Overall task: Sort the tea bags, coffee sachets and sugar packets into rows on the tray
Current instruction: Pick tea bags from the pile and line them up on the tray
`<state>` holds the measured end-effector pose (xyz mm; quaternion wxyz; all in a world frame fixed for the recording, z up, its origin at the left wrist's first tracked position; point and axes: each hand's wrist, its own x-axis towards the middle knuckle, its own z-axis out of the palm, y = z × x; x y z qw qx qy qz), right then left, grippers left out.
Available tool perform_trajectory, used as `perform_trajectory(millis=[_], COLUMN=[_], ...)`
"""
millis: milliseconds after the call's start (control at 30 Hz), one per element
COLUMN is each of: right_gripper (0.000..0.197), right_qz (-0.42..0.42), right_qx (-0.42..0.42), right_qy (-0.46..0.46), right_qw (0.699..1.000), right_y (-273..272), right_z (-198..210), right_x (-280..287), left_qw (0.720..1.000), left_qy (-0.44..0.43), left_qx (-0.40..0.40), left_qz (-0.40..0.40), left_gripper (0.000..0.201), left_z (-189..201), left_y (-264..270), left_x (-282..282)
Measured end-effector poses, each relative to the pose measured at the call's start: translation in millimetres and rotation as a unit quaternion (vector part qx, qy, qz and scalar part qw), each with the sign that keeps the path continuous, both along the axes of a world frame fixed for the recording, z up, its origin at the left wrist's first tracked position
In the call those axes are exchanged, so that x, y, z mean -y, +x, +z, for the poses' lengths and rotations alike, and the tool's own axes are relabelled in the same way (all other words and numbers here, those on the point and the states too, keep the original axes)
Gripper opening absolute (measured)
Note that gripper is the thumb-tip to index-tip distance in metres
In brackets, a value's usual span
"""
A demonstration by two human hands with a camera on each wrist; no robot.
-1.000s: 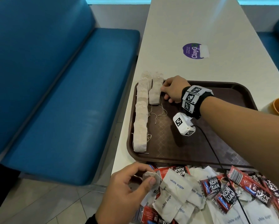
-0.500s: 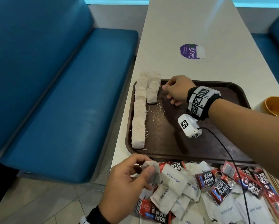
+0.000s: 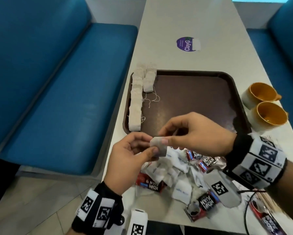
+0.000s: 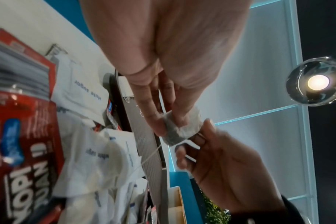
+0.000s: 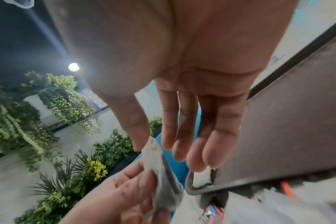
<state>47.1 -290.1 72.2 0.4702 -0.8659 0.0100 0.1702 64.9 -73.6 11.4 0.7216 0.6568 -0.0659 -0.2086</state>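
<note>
The left hand (image 3: 125, 160) and the right hand (image 3: 196, 133) are meeting above the near edge of the brown tray (image 3: 201, 78). Both are pinching one tea bag (image 3: 158, 148) between thumb and fingers, so it is hanging in the air between them, just over the table. The other fingers of the right hand are staying loosely bent. On the left side of the tray, two rows of tea bags (image 3: 136, 99) are lying. Coffee sachets (image 3: 205, 162) and sugar packets (image 3: 161, 170) are lying mixed in a pile on the table, near the person. Two orange cups (image 3: 261, 92) are standing right of the tray.
</note>
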Motion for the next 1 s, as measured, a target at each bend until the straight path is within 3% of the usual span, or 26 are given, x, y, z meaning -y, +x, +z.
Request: perform_trajectory(millis=[300,533,667,800,900,1000], right_gripper=[0.003,0.014,0.014,0.009,0.005,0.007], right_qz=[-0.114,-0.181,-0.228,-0.281,-0.296,-0.305], right_qx=[0.050,0.064,0.066,0.062,0.060,0.059], right_qy=[0.081,0.152,0.191,0.213,0.227,0.223], right_qw=[0.989,0.970,0.952,0.934,0.926,0.924], right_y=[-58,-88,-101,-112,-120,-130], right_z=[-20,-25,-25,-31,-34,-37], right_x=[-5,12,26,34,35,37], left_qw=[0.999,0.981,0.944,0.884,0.839,0.823], left_qy=[0.030,0.134,0.237,0.270,0.329,0.372], left_qx=[-0.023,0.094,0.183,0.271,0.283,0.280], left_qz=[-0.022,-0.099,-0.140,-0.270,-0.327,-0.326], left_gripper=[0.014,0.022,0.022,0.013,0.008,0.017], left_z=[3,-5,-9,-8,-13,-18], left_y=[-27,-41,-48,-67,-80,-85], left_x=[12,20,27,40,56,70])
